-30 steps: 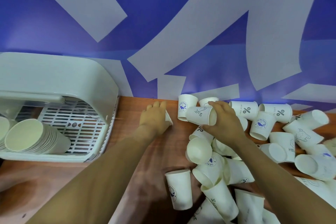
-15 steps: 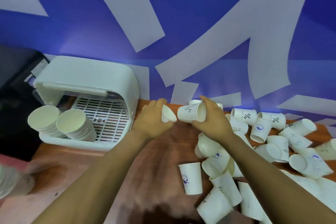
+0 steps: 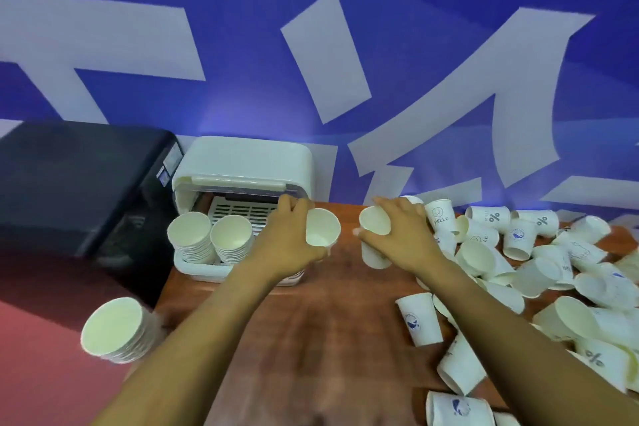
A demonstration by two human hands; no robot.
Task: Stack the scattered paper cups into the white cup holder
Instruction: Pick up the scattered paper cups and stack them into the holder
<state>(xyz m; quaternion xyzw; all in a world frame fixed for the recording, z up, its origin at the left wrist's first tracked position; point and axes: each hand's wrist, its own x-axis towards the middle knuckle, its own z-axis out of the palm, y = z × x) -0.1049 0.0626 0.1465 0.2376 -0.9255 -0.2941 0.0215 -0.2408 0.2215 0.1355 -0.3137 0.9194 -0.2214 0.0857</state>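
Cup in left hand: the left hand [image 3: 290, 240] is curled round 1 paper cup [image 3: 322, 227], mouth toward the camera, just right of the white cup holder [image 3: 242, 162].
Cup in right hand: the right hand [image 3: 403, 235] grips a second cup [image 3: 374, 235] above the desk [image 3: 311, 322].
Holder: 2 cup stacks [image 3: 211, 239] lie at its open front.
Scattered cups [image 3: 518, 263]: heaped on the desk's right side.
Black machine [image 3: 76, 180]: left of the holder.

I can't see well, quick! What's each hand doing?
Left hand: holding a paper cup.
Right hand: holding another paper cup.
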